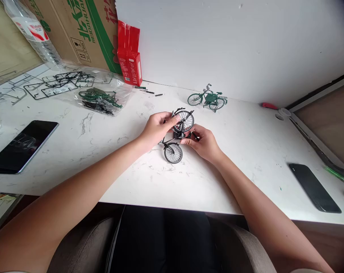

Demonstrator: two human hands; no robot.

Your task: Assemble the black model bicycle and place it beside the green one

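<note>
Between my hands is a black model bicycle, turned so one spoked wheel points away from me and the other toward me. My left hand is closed on it, the thumb lying against the far wheel. My right hand pinches at the middle of the bicycle, near the pedal area; the exact part between its fingers is partly hidden. Beyond my hands a finished-looking green model bicycle stands upright on the white table.
Plastic part frames and a clear bag with green and black parts lie back left. A red box leans by a cardboard box and a bottle. Phones lie left and right. Small dark pieces lie behind.
</note>
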